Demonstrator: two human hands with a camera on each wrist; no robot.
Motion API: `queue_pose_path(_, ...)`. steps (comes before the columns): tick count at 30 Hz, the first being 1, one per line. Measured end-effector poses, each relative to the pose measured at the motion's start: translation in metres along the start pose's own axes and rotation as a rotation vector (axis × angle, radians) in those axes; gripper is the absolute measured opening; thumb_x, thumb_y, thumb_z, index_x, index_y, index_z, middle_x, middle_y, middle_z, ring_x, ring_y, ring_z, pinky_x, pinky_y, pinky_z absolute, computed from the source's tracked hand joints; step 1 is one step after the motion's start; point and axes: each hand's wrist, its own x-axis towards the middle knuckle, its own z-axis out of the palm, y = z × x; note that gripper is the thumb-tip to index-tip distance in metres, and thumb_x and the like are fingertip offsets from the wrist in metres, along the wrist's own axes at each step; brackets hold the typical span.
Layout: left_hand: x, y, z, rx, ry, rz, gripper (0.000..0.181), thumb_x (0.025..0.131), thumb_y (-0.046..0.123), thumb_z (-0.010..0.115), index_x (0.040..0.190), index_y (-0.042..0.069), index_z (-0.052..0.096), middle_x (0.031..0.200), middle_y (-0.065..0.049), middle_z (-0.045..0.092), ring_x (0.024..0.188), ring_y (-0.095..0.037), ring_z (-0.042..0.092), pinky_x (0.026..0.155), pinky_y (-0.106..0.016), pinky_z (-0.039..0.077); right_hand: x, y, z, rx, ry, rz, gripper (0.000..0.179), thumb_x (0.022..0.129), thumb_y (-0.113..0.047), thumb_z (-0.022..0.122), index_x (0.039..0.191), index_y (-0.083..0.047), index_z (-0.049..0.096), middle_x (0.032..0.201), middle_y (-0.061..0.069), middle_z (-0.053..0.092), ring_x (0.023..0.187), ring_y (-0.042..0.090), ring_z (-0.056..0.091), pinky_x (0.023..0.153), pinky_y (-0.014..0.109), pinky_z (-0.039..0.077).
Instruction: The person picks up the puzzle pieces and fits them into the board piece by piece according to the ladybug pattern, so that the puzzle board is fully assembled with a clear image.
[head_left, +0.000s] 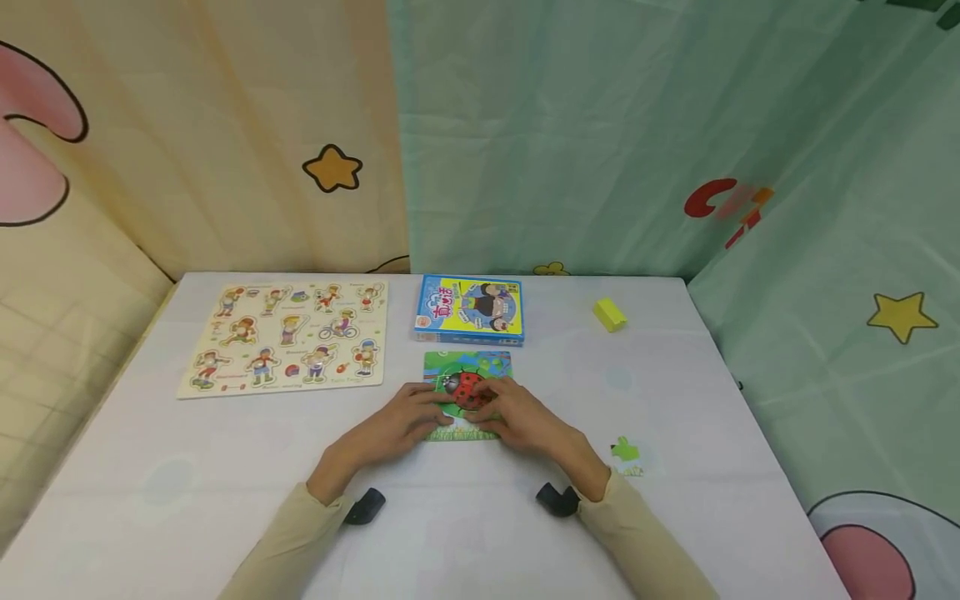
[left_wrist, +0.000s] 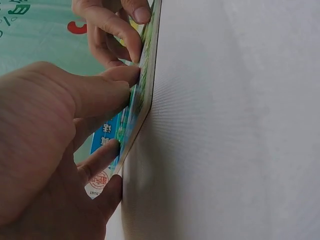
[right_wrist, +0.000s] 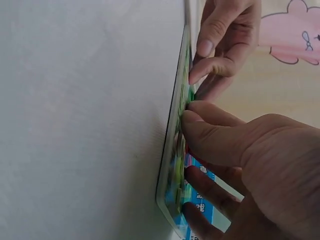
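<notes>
A small jigsaw puzzle (head_left: 457, 365) with a red ladybug on green lies flat on the table. My left hand (head_left: 401, 423) rests over its left side, the fingertips on the picture and the thumb near the lower edge. From the right, my right hand (head_left: 521, 417) presses its fingertips onto the ladybug; the thumb lies low on the picture. In the right wrist view the right thumb (right_wrist: 210, 140) sits close to the index fingertip at the puzzle's surface. A loose green puzzle piece (head_left: 626, 450) lies on the table beside the right forearm.
Behind the puzzle lies a blue and yellow box (head_left: 468, 310). A wooden board with sports figures (head_left: 288, 337) is at the back left, and a small yellow block (head_left: 610, 315) at the back right. Curtains (head_left: 540, 133) hang behind the white table (head_left: 465, 533).
</notes>
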Motion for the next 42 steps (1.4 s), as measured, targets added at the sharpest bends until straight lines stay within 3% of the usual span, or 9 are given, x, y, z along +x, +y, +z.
queue_pose_path(7,0.002,0.002,0.001,-0.015,-0.027,-0.039,0.022,0.098,0.013,0.062,0.120,0.016,0.068,0.145,-0.003,0.056,0.143,-0.034,0.035,0.116,-0.053,0.032,-0.010,-0.002,-0.011,-0.083,-0.067,-0.039,0.032,0.100,-0.007,0.058,0.129,-0.015,0.069,0.145,0.006,0.055,0.133,0.028,0.051,0.108,0.045,0.044)
queue_pose_path(16,0.002,0.001,0.002,-0.043,-0.020,-0.047,0.018,0.097,0.015,0.065,0.113,0.017,0.070,0.146,-0.004,0.055,0.144,-0.035,0.033,0.117,-0.055,0.030,-0.055,0.006,-0.032,-0.084,0.019,-0.039,0.033,0.099,-0.021,0.064,0.131,-0.016,0.067,0.142,0.005,0.058,0.132,0.024,0.051,0.107,0.043,0.045)
queue_pose_path(21,0.001,0.000,0.003,-0.055,-0.014,-0.042,0.017,0.096,0.015,0.066,0.112,0.016,0.071,0.145,-0.005,0.056,0.144,-0.035,0.033,0.117,-0.055,0.030,-0.092,0.014,-0.040,-0.019,0.023,0.050,0.038,0.095,-0.027,0.070,0.132,-0.017,0.066,0.147,0.002,0.053,0.135,0.024,0.047,0.107,0.046,0.045)
queue_pose_path(27,0.001,0.000,0.002,-0.064,-0.016,-0.051,0.017,0.096,0.017,0.066,0.113,0.017,0.071,0.146,-0.004,0.055,0.145,-0.035,0.032,0.118,-0.055,0.029,-0.135,0.038,-0.041,0.046,0.071,0.177,0.049,0.088,-0.031,0.077,0.134,-0.019,0.064,0.152,0.005,0.048,0.140,0.032,0.042,0.106,0.055,0.042)
queue_pose_path(33,0.001,0.001,0.002,-0.068,-0.017,-0.057,0.017,0.096,0.018,0.066,0.112,0.017,0.071,0.146,-0.004,0.055,0.147,-0.035,0.029,0.119,-0.056,0.026,-0.169,0.059,-0.042,0.118,0.076,0.285,0.084,0.076,-0.044,0.085,0.149,-0.022,0.049,0.158,0.013,0.037,0.142,0.043,0.030,0.103,0.069,0.034)
queue_pose_path(38,0.001,0.000,0.002,-0.069,-0.012,-0.047,0.018,0.096,0.017,0.067,0.113,0.016,0.072,0.146,-0.005,0.055,0.148,-0.037,0.028,0.118,-0.057,0.026,-0.187,0.075,-0.043,0.146,0.103,0.329,0.093,0.074,-0.047,0.086,0.153,-0.024,0.042,0.149,0.009,0.038,0.129,0.035,0.033,0.094,0.057,0.039)
queue_pose_path(42,0.000,-0.001,0.002,-0.071,-0.010,-0.050,0.019,0.095,0.018,0.067,0.113,0.016,0.072,0.146,-0.005,0.055,0.148,-0.036,0.027,0.119,-0.057,0.026,-0.199,0.095,-0.043,0.237,0.098,0.359,0.091,0.077,-0.044,0.084,0.154,-0.027,0.040,0.146,0.004,0.038,0.128,0.020,0.033,0.098,0.042,0.038)
